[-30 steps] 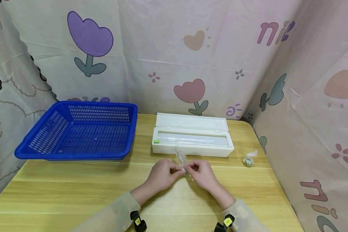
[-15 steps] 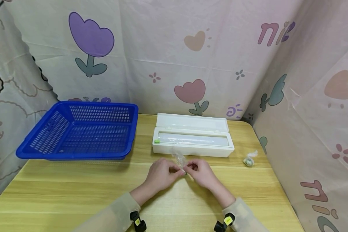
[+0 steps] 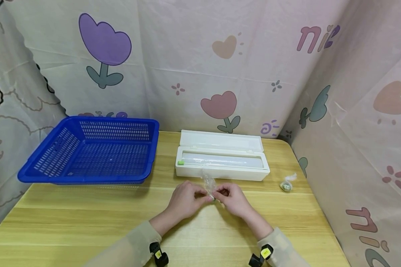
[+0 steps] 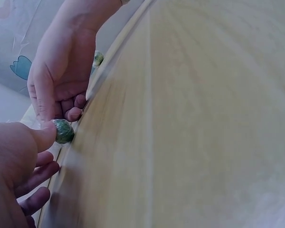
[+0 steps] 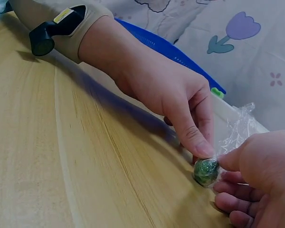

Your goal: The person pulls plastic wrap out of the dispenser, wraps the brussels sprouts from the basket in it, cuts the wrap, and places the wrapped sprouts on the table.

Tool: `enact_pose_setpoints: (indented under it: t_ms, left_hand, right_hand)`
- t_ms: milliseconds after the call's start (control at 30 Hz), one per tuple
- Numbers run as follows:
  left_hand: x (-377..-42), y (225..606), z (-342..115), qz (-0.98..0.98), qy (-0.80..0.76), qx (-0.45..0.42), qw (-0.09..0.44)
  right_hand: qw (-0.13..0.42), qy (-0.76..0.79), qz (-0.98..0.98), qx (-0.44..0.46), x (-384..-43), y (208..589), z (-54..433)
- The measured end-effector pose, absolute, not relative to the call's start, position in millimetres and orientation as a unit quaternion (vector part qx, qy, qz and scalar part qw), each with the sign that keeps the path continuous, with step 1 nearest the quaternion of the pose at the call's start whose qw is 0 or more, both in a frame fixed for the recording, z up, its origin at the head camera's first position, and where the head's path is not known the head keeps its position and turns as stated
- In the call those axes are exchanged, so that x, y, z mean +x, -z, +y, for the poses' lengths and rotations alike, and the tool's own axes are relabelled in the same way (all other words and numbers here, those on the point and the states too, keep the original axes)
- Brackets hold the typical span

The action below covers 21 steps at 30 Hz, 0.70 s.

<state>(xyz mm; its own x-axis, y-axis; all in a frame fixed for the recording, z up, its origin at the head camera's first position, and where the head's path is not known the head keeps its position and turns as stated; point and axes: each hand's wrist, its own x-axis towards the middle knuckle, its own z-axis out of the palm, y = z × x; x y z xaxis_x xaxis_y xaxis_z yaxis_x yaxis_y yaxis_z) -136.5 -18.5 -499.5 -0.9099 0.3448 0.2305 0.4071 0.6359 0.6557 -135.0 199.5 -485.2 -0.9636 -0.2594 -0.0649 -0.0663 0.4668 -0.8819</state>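
Observation:
A small round green ball (image 5: 206, 172) wrapped in cling film sits low between my hands, with a loose tail of clear film (image 3: 208, 181) standing up above it. My left hand (image 3: 184, 201) pinches the gathered film between thumb and finger from the left. From the other side my right hand (image 3: 234, 201) pinches the same neck of film, its thumb close to the left one. Seen from the left wrist, the green ball (image 4: 64, 131) hangs just under the thumbtips. Behind the hands stands a white cling film box (image 3: 222, 173), its lid up and a roll inside.
A blue perforated basket (image 3: 143, 174) stands at the back left of the wooden table (image 3: 87, 222). Near the right edge lies another small film-wrapped green bundle (image 3: 286, 185) with a twisted tail. A patterned curtain (image 3: 173, 48) hangs behind and at the sides.
The film tail shifts slightly between the fingers, leaning left half a second ago and standing more upright now. Both hands keep nearly the same place; basket, box and other bundle have not moved.

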Motion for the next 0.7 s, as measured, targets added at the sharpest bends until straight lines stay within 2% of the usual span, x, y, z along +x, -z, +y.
enact_pose_setpoints:
  t_ms: [433,700]
  left_hand:
    - [-140,495,-18,-0.901,0.377,-0.213,0.006]
    - [-148,496,-16,-0.88,0.406,-0.247,-0.019]
  right_hand:
    - [0.096,0.54,0.83,-0.105,-134,485,200]
    - [0.065,0.543,0.83,-0.109,-131,490,202]
